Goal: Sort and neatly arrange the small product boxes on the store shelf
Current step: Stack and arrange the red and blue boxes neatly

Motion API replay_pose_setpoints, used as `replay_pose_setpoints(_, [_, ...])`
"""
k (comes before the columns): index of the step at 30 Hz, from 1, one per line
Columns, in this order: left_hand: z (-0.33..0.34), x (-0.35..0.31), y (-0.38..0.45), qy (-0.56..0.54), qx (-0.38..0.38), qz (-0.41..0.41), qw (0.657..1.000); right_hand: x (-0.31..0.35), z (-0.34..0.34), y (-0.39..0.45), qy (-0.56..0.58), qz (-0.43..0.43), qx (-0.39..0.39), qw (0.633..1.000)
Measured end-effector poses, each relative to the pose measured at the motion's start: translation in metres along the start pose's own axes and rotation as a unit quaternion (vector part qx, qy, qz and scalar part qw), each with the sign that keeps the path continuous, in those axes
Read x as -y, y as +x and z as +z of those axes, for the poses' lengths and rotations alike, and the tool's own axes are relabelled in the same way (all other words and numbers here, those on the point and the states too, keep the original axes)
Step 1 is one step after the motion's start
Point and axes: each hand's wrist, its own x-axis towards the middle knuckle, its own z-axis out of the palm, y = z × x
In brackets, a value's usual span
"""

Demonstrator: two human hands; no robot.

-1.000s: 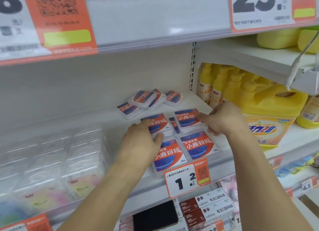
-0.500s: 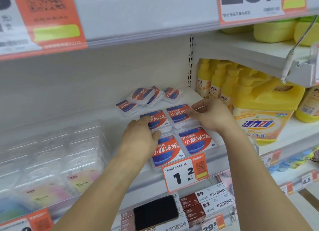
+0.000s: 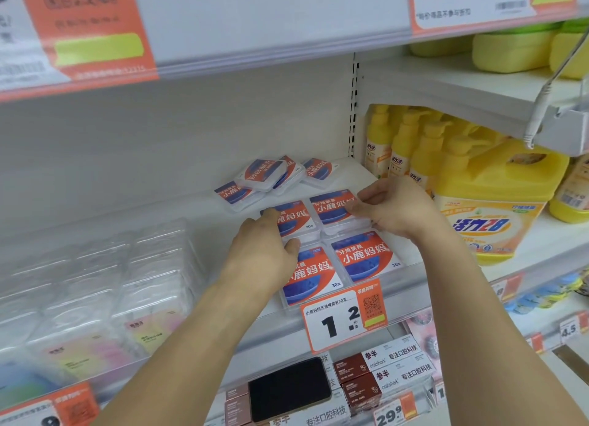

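head view: we're squaring the shelf's [image 3: 411, 256] front grid, left hand [image 3: 266, 250] resting flat on one box [image 3: 294, 217], right hand [image 3: 395, 209] pinching its neighbour [image 3: 333, 207]; next, the back pile [image 3: 264, 178] needs lining up.

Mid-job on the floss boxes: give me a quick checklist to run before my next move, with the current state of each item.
1. Front row of flat red-and-blue floss boxes, the left one and the right one, square to the shelf edge: ok.
2. Second-row right box gripped by the right hand: ok, fingers pinch its right edge.
3. Second-row left box steadied by the left hand: ok, fingers rest on it.
4. Second row aligned with the front row: cannot tell, the hands cover the edges.
5. Back cluster of boxes sorted: not ok, tilted and overlapping.
6. Room beside the yellow detergent jug: ok, bare shelf shows.
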Motion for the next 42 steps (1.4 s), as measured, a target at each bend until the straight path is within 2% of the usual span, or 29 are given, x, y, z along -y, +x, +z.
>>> replay_pose_setpoints(5, [-0.007, -0.006, 0.0, -0.002, 0.025, -0.006, 1.0, 0.004, -0.003, -0.003, -0.023, -0.006, 0.011, 1.0])
replay_pose_setpoints(8, [-0.031, -0.019, 0.001, 0.013, -0.027, 0.032, 0.999, 0.012, -0.007, -0.005, -0.018, -0.056, -0.068, 0.996])
replay_pose_setpoints(10, [-0.048, -0.028, 0.007, 0.021, -0.046, 0.052, 0.997, 0.025, -0.008, 0.002, -0.029, -0.103, -0.092, 0.99])
replay_pose_setpoints(13, [-0.062, -0.03, 0.035, 0.03, -0.035, 0.051, 0.998, 0.049, 0.003, 0.035, -0.126, -0.136, -0.03, 0.982])
replay_pose_setpoints(15, [-0.063, -0.022, 0.061, 0.075, -0.013, 0.033, 0.997, 0.063, 0.012, 0.056, -0.184, -0.108, 0.035, 0.976])
replay_pose_setpoints(19, [-0.059, 0.0, 0.109, 0.13, 0.037, -0.009, 0.991, 0.06, 0.023, 0.091, -0.224, -0.048, 0.14, 0.963])
replay_pose_setpoints(22, [-0.058, 0.009, 0.13, 0.126, 0.053, -0.014, 0.991, 0.05, 0.024, 0.103, -0.267, -0.041, 0.168, 0.948])
replay_pose_setpoints(26, [-0.053, 0.008, 0.147, 0.103, 0.067, -0.012, 0.992, 0.045, 0.024, 0.11, -0.253, -0.062, 0.124, 0.958])
replay_pose_setpoints(30, [-0.045, 0.004, 0.155, 0.08, 0.088, -0.008, 0.993, 0.045, 0.023, 0.109, -0.215, -0.085, 0.03, 0.972])
replay_pose_setpoints(32, [-0.041, 0.002, 0.156, 0.072, 0.076, -0.003, 0.995, 0.045, 0.025, 0.105, -0.201, -0.098, -0.013, 0.975])
replay_pose_setpoints(36, [-0.036, 0.004, 0.156, 0.077, 0.031, -0.006, 0.996, 0.046, 0.028, 0.095, -0.183, -0.137, -0.042, 0.973])
replay_pose_setpoints(39, [-0.047, 0.004, 0.15, 0.053, -0.013, 0.001, 0.999, 0.041, 0.021, 0.082, -0.093, -0.156, -0.108, 0.977])
replay_pose_setpoints(42, [-0.064, -0.003, 0.128, 0.038, -0.048, 0.049, 0.997, 0.038, 0.009, 0.055, 0.039, -0.173, -0.191, 0.965])
